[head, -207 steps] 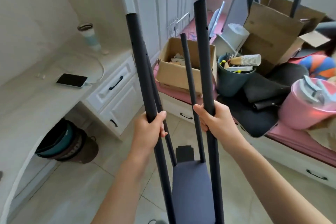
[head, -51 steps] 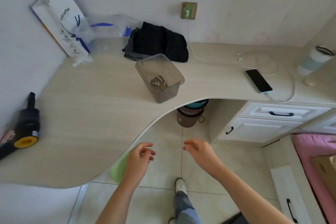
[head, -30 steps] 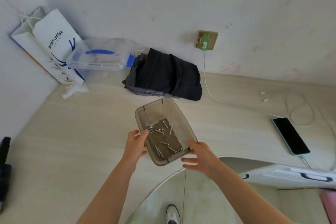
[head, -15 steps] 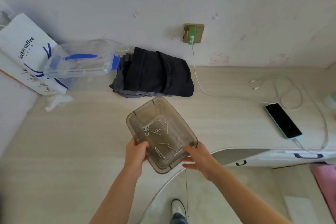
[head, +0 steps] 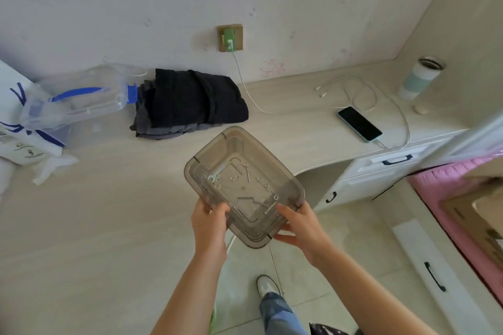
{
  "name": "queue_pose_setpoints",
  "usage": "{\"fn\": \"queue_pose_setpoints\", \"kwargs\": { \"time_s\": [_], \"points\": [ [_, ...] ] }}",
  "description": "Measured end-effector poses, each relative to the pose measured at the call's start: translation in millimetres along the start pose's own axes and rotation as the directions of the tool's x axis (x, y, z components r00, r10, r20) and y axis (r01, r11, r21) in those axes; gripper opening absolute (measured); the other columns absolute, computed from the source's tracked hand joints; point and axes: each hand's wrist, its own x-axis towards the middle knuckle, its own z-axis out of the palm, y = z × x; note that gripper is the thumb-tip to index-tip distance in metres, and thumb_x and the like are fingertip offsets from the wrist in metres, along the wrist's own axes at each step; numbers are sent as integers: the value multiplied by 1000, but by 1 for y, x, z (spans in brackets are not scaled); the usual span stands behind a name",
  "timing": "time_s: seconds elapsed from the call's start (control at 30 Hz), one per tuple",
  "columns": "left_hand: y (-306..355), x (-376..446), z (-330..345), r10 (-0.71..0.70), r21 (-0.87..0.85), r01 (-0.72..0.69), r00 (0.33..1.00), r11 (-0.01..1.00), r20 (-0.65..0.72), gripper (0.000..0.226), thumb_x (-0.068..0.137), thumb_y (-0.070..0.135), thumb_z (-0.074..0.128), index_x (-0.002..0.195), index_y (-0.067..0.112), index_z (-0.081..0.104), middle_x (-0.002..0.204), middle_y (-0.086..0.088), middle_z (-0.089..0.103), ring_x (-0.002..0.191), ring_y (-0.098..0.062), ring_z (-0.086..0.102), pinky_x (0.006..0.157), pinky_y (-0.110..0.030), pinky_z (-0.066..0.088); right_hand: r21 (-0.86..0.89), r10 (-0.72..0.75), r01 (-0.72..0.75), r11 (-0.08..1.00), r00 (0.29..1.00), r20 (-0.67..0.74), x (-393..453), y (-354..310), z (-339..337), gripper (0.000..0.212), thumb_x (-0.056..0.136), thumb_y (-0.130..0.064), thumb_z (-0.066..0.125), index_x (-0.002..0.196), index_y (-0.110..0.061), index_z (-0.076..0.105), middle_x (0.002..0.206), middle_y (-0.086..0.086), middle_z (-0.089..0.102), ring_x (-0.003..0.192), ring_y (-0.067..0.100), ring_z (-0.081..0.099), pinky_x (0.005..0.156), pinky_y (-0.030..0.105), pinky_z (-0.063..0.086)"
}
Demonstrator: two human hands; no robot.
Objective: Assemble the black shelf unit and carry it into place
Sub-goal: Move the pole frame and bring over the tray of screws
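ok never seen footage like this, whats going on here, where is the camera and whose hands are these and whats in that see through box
There is no robot here. The camera sits on a person's head and looks forward and down, so you see their own arms reaching out from the bottom of the picture.

The left hand and the right hand each grip the near end of a smoky clear plastic tray, holding it over the edge of a pale desk. Loose in the tray lie small metal screws and washers, likely the fixings for the shelf.

On the desk behind it are a folded dark cloth, a clear plastic bottle on its side, a white paper bag, a phone on a charging cable and a tumbler.
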Motion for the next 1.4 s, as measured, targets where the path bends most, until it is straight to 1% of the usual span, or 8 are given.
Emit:
{"fn": "queue_pose_setpoints", "kwargs": {
  "time_s": [0.2,0.37,0.53,0.73,1.03,1.13,1.3,1.4],
  "points": [
    [-39,-64,4,-23,37,18,993,999,118,35,83,-9,56,102,18,68,90,-5,71,79,-24,63,77,-43,55,72,-22,35,997,984,-179,-68,58,-32,35,92,-10,60,120,-28,47,106,13,70,85,26,71,63,34,61],
    [-74,-113,13,-93,124,64,965,990,244,35,84,-5,61,106,22,65,101,-7,74,73,-15,68,67,-37,60,156,20,30,987,950,-313,-117,97,-76,32,90,1,52,108,-26,52,77,7,68,63,15,66,57,31,58],
    [-98,-143,33,-247,245,163,897,956,366,40,87,6,64,123,23,60,109,-6,74,104,-30,70,63,-36,58,236,62,43,971,906,-419,-160,128,-129,29,91,-3,54,112,-22,54,99,19,71,76,23,68,59,32,59],
    [-136,-184,80,-322,379,156,844,912,429,25,89,8,63,109,24,58,114,-9,68,116,-33,64,56,-33,57,291,95,93,952,815,-572,-211,166,-203,27,88,-5,54,109,-22,59,84,7,67,62,11,65,54,26,56],
    [-225,-275,160,-316,480,70,833,875,454,42,93,1,58,128,24,52,129,-8,57,94,-20,62,57,-32,52,320,145,116,940,715,-684,-290,224,-327,25,88,-8,55,105,-26,61,86,5,72,70,13,69,53,23,53],
    [-259,-312,183,-345,533,45,808,845,478,40,93,-4,53,129,12,57,112,-8,64,88,-22,62,62,-34,51,306,153,108,946,683,-714,-311,241,-371,24,89,-10,55,103,-28,62,85,1,72,71,11,71,58,29,58],
    [-299,-371,213,-396,632,-40,749,774,532,29,91,-11,45,89,12,62,82,-7,60,72,-19,59,63,-33,51,355,204,127,926,625,-753,-339,269,-429,27,90,-9,53,108,-27,61,95,5,72,81,16,71,58,27,57],
    [-316,-399,231,-419,672,-101,711,734,565,28,91,-13,45,88,11,60,77,-6,60,67,-16,60,56,-29,52,331,235,75,941,558,-796,-354,283,-456,28,88,-9,54,112,-23,61,96,3,69,91,23,67,82,45,59]
  ]
}}
